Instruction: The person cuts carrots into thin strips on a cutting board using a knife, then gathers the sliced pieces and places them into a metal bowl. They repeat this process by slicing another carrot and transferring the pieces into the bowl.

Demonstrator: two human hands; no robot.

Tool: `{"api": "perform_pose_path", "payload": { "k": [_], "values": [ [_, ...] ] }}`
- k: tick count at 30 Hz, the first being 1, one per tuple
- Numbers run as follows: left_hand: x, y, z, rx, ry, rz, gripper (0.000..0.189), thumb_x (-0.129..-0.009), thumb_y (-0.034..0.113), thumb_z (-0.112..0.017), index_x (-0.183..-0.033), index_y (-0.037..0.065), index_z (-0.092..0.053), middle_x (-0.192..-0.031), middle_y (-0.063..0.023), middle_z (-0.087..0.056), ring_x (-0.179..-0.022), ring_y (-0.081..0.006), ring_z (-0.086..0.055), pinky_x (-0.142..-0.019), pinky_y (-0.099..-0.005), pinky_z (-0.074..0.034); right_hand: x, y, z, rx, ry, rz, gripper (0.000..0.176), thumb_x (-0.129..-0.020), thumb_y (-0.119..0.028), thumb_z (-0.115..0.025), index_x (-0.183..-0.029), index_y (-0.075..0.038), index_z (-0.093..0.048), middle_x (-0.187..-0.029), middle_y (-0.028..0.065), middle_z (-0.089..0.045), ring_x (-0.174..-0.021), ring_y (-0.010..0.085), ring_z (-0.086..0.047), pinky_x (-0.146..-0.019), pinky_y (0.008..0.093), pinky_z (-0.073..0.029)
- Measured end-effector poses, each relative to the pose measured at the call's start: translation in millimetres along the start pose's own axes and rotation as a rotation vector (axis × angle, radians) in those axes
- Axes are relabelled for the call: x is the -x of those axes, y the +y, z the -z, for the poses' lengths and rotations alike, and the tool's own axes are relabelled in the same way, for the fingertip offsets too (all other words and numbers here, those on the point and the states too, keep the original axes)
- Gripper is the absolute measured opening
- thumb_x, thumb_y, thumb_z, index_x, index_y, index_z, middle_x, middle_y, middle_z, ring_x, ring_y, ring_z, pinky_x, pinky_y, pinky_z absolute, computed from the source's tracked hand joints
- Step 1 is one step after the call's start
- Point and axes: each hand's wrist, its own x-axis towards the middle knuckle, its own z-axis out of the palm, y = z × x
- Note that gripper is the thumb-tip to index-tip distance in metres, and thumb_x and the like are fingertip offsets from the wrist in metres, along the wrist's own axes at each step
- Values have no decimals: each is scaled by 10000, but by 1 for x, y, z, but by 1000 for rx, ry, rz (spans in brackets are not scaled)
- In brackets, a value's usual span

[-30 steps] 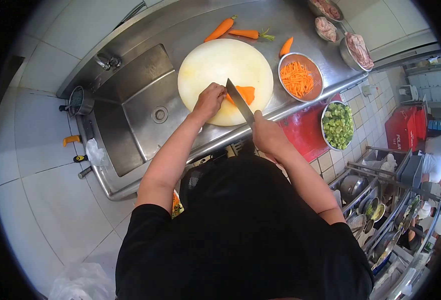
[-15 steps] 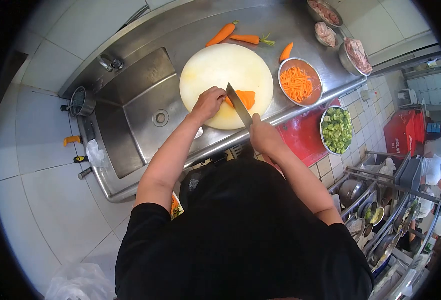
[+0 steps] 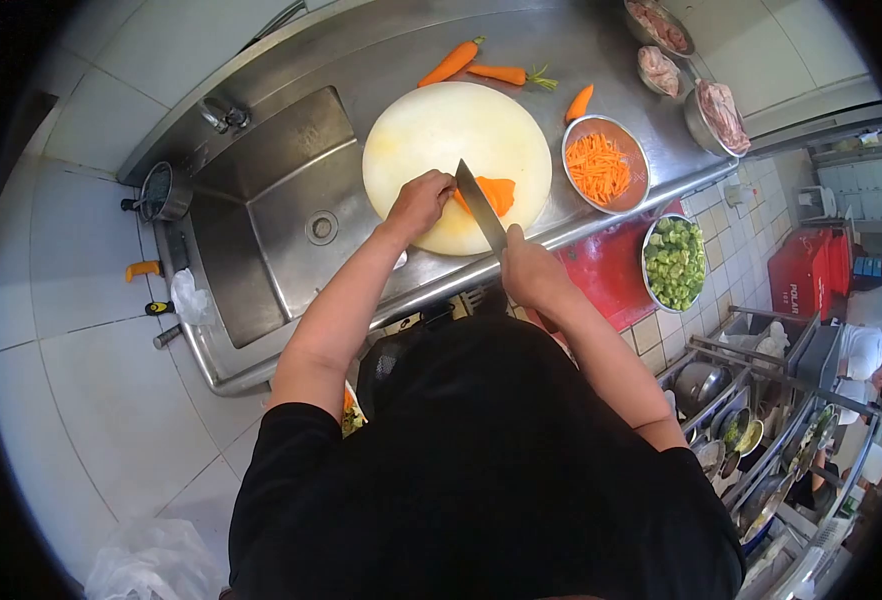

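Your right hand (image 3: 533, 270) clamps the knife (image 3: 482, 209), its blade across the cut carrot (image 3: 501, 193) on the round board (image 3: 451, 120); your left hand (image 3: 420, 207) curls close, apparently to steady it, fingertips' grip unclear.

Along your steel worktop's (image 3: 551, 35) near edge sit a round white board (image 3: 451, 125) and a bowl (image 3: 640, 172) of carrot strips (image 3: 599, 168); two carrots (image 3: 451, 62) lie toward the far edge, meat bowls (image 3: 702, 127) at the right end.
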Motion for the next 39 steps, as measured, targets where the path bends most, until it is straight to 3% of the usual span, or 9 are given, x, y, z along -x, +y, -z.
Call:
{"api": "perform_pose_path", "payload": {
  "k": [4,13,26,37,39],
  "values": [
    [1,-5,-5,17,-6,-2,137,-938,118,-624,-1050,53,-669,-1030,-132,-671,-980,-336,-653,-851,-413,-526,-18,15,-30,-11,23,10,192,-973,-113,-439,-1103,27,-425,-893,361,-659,-906,498,-669,-818,575,-522],
    [1,-5,-3,-11,26,-37,146,-918,92,-652,-1054,40,-670,-1042,-135,-691,-962,-333,-673,-835,-404,-543,1,0,6,-18,30,1,207,-1001,-164,-431,-1096,20,-427,-905,345,-660,-908,498,-660,-822,587,-508],
    [1,-5,-5,5,37,-23,129,-925,105,-632,-1038,51,-668,-1036,-137,-675,-973,-335,-658,-850,-399,-531,-23,19,-20,26,5,43,190,-983,-120,-420,-1103,27,-433,-931,346,-661,-911,494,-662,-828,578,-511],
    [3,-8,-5,18,76,-49,152,-942,111,-633,-1072,39,-667,-1079,-134,-688,-1001,-323,-668,-875,-388,-535,-7,14,8,-40,42,40,248,-1017,-221,-448,-1126,2,-434,-890,340,-659,-896,508,-649,-830,598,-487],
    [3,-6,-2,-38,-3,-13,170,-944,111,-635,-1097,43,-666,-1088,-137,-685,-1003,-321,-668,-877,-390,-535,0,14,13,-63,80,29,248,-1016,-225,-452,-1129,-5,-438,-893,339,-657,-899,512,-644,-825,601,-482]
  ]
}}
